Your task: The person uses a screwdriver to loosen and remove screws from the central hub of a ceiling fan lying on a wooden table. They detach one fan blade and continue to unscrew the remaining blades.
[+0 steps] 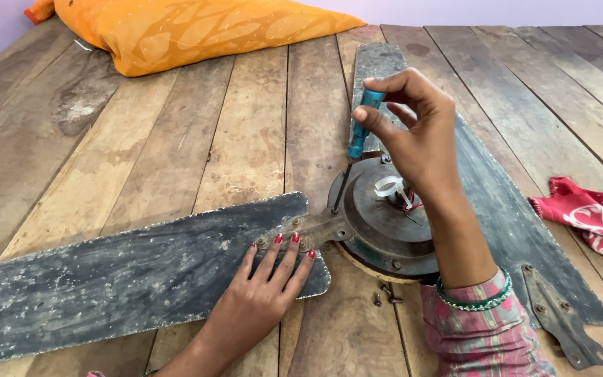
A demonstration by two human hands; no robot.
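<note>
Upper left of the frame: orange cushion point(190, 31) lying on the plank surface point(176, 139), well apart from the work. Lower left: dusty grey fan blade point(120, 279) stretched flat toward centre, its rusty bracket point(308, 230) meeting the motor. Left hand point(263, 297) spread flat, fingertips point(277, 241) pressing on the blade end right at the bracket, likely to pin it against turning. Centre: round fan motor hub point(385, 223) lying on the planks, loose screws point(385, 293) just below it. Above the hub, right hand point(420, 132) pinching the top of a blue-handled screwdriver point(357, 132), shaft angled down to the bracket joint, held near upright so the tip seats. Further right: another blade point(511, 209) running to lower right, detached bracket point(567, 324) on it. Right edge: red cloth point(587, 216), set aside.
</note>
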